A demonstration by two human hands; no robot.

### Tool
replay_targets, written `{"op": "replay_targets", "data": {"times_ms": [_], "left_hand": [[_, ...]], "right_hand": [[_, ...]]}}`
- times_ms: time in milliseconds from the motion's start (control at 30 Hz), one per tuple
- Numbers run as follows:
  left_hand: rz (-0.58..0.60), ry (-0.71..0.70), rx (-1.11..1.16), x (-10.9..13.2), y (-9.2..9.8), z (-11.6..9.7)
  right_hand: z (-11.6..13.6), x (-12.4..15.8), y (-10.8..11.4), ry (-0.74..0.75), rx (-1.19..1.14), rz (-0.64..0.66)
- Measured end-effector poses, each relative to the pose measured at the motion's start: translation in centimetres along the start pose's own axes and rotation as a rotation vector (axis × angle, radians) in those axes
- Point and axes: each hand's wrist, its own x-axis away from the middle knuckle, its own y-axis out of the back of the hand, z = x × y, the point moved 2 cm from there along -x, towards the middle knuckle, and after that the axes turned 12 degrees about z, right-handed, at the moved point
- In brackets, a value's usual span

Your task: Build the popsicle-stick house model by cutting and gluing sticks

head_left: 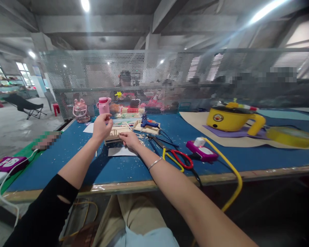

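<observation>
Blue tabletop (51, 164) lay beneath the small wooden frame (112, 134), whose edge my right hand (129, 140) pinched; my left hand (102, 127) curled beside it, whether holding anything I couldn't tell.

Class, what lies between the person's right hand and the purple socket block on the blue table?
The head view shows hand tools there, with a red handle and a yellow handle.

Little wood frame (113, 133): pale tan | table (64, 154): blue, pale specks | glue gun (150, 124): dark blue | looped handle (191, 162): red | bottle (104, 106): pink | pot (229, 120): yellow | screen (92, 73): grey, dotty
</observation>
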Motion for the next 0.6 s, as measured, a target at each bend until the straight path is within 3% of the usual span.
{"op": "replay_targets", "data": {"times_ms": [67,167,233,400,600], "left_hand": [[-0.146,0.03,0.023,1.2,-0.3,-0.4],[-0.235,0.119,0.161,3.1,-1.1,-0.9],[-0.179,0.165,0.249,4.0,-1.6,-1.1],[0.136,0.338,0.341,5.1,-3.1,-0.8],[0.281,0.36,0.322,5.3,-4.7,0.3]], "right_hand": [[0.1,0.1,-0.1,0.01,-0.009,-0.004],[0.5,0.4,0.2,0.021,-0.064,-0.025],[0.9,0.7,0.6,0.047,-0.11,-0.017],[1.3,1.3,1.5,0.094,-0.105,0.136],[1.1,1.3,1.4,0.047,-0.059,0.191]]}}
